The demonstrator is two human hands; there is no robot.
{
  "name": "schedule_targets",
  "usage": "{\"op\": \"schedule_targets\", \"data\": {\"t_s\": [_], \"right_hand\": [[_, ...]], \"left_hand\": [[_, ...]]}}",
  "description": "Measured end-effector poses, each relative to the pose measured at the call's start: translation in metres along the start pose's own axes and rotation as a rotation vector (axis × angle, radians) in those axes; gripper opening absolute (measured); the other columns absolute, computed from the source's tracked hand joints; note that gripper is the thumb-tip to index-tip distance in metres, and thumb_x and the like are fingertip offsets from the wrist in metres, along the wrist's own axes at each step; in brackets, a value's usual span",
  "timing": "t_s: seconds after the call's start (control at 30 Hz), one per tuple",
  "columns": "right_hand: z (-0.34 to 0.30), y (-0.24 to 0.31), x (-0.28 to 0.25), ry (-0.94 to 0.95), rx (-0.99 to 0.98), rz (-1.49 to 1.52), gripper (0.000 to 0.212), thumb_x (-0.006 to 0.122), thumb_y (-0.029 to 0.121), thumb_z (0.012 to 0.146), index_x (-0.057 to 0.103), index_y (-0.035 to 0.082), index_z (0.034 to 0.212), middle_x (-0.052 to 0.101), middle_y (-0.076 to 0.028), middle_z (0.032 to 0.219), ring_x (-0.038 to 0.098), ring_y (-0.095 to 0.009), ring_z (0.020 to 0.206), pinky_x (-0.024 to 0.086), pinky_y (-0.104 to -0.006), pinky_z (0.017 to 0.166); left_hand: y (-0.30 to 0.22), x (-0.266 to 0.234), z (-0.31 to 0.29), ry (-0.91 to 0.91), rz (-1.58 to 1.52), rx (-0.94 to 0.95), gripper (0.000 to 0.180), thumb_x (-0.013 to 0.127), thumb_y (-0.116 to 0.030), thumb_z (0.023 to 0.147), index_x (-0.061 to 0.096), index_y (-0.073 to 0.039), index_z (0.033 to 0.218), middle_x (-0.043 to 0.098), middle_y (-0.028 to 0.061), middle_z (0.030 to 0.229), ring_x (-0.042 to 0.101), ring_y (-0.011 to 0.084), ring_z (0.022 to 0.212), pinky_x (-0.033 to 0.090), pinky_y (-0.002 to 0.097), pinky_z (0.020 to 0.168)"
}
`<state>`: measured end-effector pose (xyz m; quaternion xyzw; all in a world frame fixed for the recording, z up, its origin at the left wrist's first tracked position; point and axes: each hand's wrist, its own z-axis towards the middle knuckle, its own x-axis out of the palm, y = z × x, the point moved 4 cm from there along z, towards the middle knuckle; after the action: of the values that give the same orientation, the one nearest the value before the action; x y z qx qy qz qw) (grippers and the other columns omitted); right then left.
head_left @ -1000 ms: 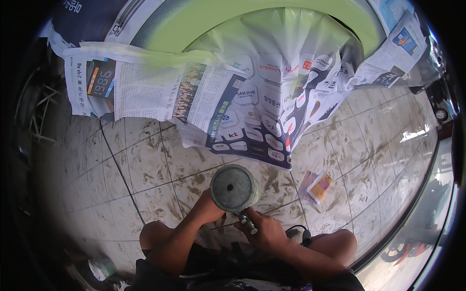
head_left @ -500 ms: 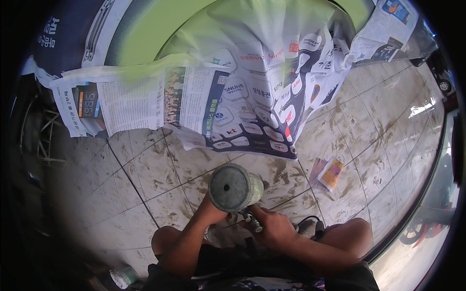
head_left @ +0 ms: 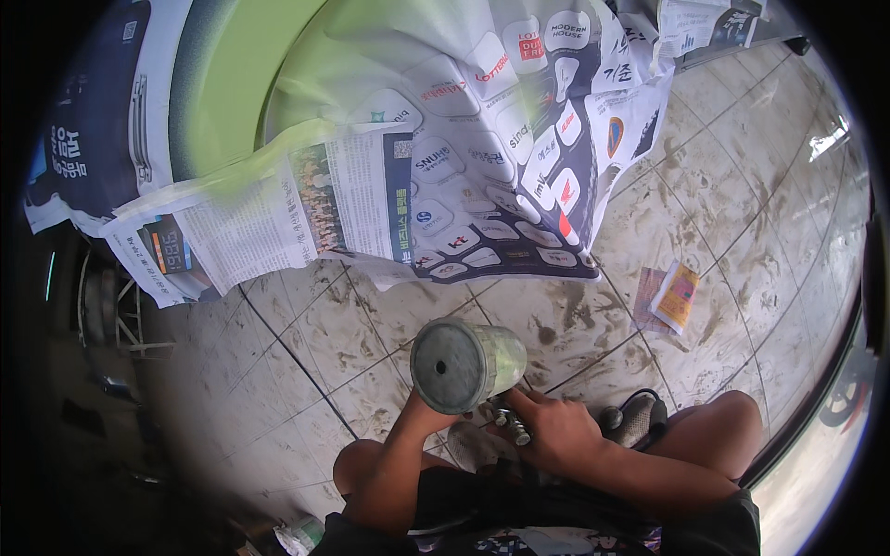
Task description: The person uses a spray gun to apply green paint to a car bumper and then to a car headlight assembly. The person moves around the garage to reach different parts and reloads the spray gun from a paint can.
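Observation:
A spray gun with a round paint cup (head_left: 447,367) is held in front of my knees. The cup is cloudy and greenish-white, with a grey lid that has a small dark hole. My right hand (head_left: 556,428) is closed around the gun's body, next to its metal knobs (head_left: 512,423). Just under the cup's left side is my left hand (head_left: 428,413); the cup hides its fingers, so its grip does not show. Beyond the gun, a bright green painted panel (head_left: 232,83) is bordered by newspaper sheets (head_left: 464,185) dusted with green paint.
Smudged pale floor tiles (head_left: 593,324) lie below the hanging newspaper. To the right, a small orange-and-white packet (head_left: 676,298) rests on the floor. A dark metal frame (head_left: 116,315) stands at left, and a white-and-green container (head_left: 301,535) sits at lower left.
The view has turned and shifted, so the gun, my arms and the packet appear farther right. Both hands keep about the same place on or beside the gun.

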<state>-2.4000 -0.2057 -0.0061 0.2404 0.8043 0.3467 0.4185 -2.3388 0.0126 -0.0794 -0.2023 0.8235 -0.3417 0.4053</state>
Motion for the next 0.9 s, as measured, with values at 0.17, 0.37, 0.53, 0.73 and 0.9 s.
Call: {"op": "schedule_targets", "data": {"t_s": [0.17, 0.37, 0.53, 0.73, 0.9], "right_hand": [[-0.001, -0.001, -0.002, -0.018, -0.023, -0.01, 0.054, 0.065, 0.036, 0.091, 0.05, 0.009, 0.136, 0.069, -0.021, 0.101, 0.072, -0.041, 0.084, 0.058, -0.0509, 0.073], [-0.001, -0.001, -0.005, 0.008, 0.016, -0.022, 0.053, 0.062, 0.049, 0.095, 0.052, 0.011, 0.131, 0.068, -0.02, 0.101, 0.071, -0.042, 0.085, 0.058, -0.0511, 0.073], [-0.001, 0.0, -0.004, -0.014, 0.005, -0.013, 0.052, 0.058, 0.054, 0.097, 0.053, 0.013, 0.129, 0.069, -0.02, 0.101, 0.071, -0.043, 0.086, 0.058, -0.053, 0.073], [-0.001, 0.004, -0.006, -0.072, 0.06, 0.004, 0.046, 0.063, 0.052, 0.095, 0.058, 0.016, 0.123, 0.072, -0.022, 0.095, 0.07, -0.045, 0.085, 0.056, -0.0543, 0.071], [-0.002, 0.01, -0.009, -0.092, 0.043, 0.023, 0.044, 0.064, 0.051, 0.095, 0.059, 0.019, 0.124, 0.073, -0.023, 0.091, 0.07, -0.045, 0.086, 0.055, -0.0558, 0.072]], "left_hand": [[0.004, 0.001, 0.004, 0.067, 0.043, -0.064, 0.054, 0.081, -0.006, 0.075, 0.065, -0.007, 0.126, 0.065, 0.0141, 0.129, 0.06, 0.0278, 0.123, 0.051, 0.0418, 0.101], [-0.024, -0.003, 0.007, 0.092, -0.051, -0.2, 0.046, 0.077, -0.004, 0.078, 0.066, -0.005, 0.123, 0.069, 0.0145, 0.12, 0.066, 0.0276, 0.111, 0.056, 0.0403, 0.09], [-0.031, -0.004, 0.009, 0.128, -0.059, -0.297, 0.039, 0.074, -0.003, 0.081, 0.066, -0.002, 0.119, 0.07, 0.0156, 0.115, 0.069, 0.0247, 0.101, 0.057, 0.0392, 0.081], [-0.038, -0.006, 0.012, -0.005, -0.045, -0.05, 0.035, 0.072, -0.008, 0.085, 0.065, -0.002, 0.119, 0.072, 0.0164, 0.108, 0.072, 0.0271, 0.086, 0.058, 0.0398, 0.072], [-0.049, -0.011, 0.011, -0.027, -0.039, -0.098, 0.031, 0.068, -0.013, 0.089, 0.065, -0.003, 0.119, 0.074, 0.0171, 0.097, 0.072, 0.0278, 0.081, 0.056, 0.0404, 0.069]]}}
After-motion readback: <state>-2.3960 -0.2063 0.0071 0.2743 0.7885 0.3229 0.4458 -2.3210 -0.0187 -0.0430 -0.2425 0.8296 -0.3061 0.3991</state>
